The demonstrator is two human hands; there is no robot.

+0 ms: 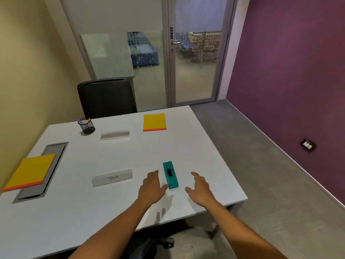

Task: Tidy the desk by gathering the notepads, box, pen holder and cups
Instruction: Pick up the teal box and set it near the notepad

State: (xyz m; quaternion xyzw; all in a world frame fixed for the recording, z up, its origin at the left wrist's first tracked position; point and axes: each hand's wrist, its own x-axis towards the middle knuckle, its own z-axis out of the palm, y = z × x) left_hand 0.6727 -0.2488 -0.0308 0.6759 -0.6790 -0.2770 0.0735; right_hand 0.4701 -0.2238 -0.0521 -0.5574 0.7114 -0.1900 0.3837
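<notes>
both hands, left [152, 187] and right [199, 189], spread wide and empty, flank the teal rectangular plastic box [170, 174] at 5 o'clock on the white surface [112, 212]; best to pinch its long sides evenly and lift level.

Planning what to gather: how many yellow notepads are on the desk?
2: one notepad at the desk's left edge, over the cable tray; another notepad at the far side, near the door. None seem hidden.

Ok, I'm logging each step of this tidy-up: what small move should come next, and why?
Probably close both hands on the teal box: the left hand and right hand flank it, open and empty, the left thumb near its edge.
</notes>
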